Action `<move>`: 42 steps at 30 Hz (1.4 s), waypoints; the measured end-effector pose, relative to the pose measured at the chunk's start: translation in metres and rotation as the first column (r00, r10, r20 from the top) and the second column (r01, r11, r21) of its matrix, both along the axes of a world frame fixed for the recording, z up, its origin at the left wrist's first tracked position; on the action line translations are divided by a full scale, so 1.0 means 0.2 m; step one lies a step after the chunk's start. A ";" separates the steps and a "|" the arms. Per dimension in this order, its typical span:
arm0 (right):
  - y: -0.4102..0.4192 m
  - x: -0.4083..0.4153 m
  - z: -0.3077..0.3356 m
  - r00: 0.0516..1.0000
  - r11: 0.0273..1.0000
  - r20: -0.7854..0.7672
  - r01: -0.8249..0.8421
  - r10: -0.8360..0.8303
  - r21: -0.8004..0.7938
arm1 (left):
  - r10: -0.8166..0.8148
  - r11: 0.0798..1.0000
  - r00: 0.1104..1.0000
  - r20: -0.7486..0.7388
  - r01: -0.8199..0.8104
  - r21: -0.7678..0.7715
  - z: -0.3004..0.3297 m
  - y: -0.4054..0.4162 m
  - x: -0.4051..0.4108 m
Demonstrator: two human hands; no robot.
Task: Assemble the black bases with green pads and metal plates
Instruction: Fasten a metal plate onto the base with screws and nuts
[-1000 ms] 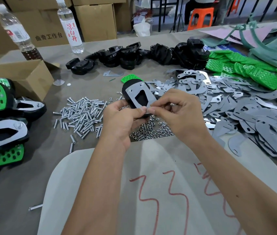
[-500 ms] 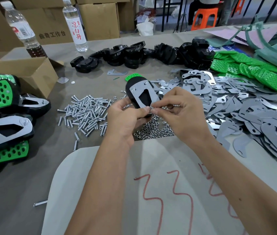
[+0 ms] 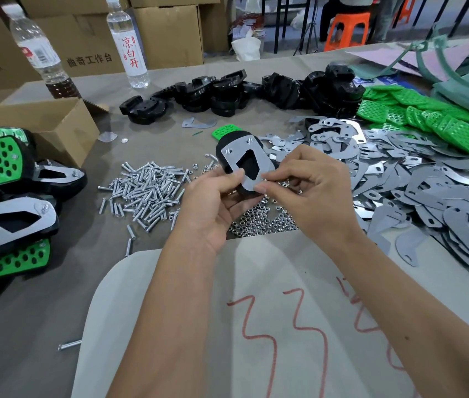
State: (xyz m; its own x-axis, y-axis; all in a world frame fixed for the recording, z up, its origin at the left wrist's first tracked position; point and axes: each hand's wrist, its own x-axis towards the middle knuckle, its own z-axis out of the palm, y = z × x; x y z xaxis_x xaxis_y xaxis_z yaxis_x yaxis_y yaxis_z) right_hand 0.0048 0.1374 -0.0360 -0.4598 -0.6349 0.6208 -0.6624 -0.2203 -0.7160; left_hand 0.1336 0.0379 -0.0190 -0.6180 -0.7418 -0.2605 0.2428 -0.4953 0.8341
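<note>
— What lies nearest you?

— A pale sheet (image 3: 270,282) with red scrawl, flat on the grey table (image 3: 26,326); one stray bolt (image 3: 69,345) sits to its left. Above it my left hand (image 3: 207,205) grips the black base (image 3: 227,156) from below, thumb on the metal plate (image 3: 244,165) that covers it. My right hand (image 3: 310,191) pinches at the plate's near tip; what sits between those fingertips I cannot tell. A green pad (image 3: 223,130) pokes out at the far end.

— And around that?

— Nuts (image 3: 259,219) heaped just under my hands, bolts (image 3: 147,191) piled left of them. Finished pieces (image 3: 6,196) stack at the left edge beside an open carton (image 3: 40,124). Loose plates (image 3: 428,191) spread wide on the right.

— Farther off?

— Black bases (image 3: 241,90) in a row, green pads (image 3: 417,113) far right, two bottles (image 3: 128,44) far left. Behind stand cardboard boxes (image 3: 167,33) and an orange stool (image 3: 345,30).
</note>
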 end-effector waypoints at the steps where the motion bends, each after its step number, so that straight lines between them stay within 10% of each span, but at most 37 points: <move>1: 0.00 0.00 0.00 1.000 1.000 -0.001 0.010 -0.010 0.004 | 0.007 1.000 1.000 0.003 -0.007 0.012 0.00 0.00 0.00; 17: 0.00 -0.03 -0.02 0.994 0.990 -0.003 -0.105 0.106 0.097 | 0.136 0.974 0.972 0.191 -0.095 -0.206 -0.01 0.01 0.00; 42: -0.01 0.01 -0.01 0.968 0.993 -0.227 0.095 -0.109 -0.072 | 0.156 0.987 0.988 0.005 -0.156 -0.040 0.02 0.05 -0.02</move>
State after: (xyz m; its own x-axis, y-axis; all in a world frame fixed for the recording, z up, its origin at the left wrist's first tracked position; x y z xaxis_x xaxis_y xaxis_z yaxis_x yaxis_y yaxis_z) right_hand 0.0059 0.1349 -0.0387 -0.3604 -0.5508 0.7528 -0.8290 -0.1809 -0.5292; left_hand 0.1290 0.0478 -0.0154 -0.4920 -0.8387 -0.2335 0.3076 -0.4183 0.8546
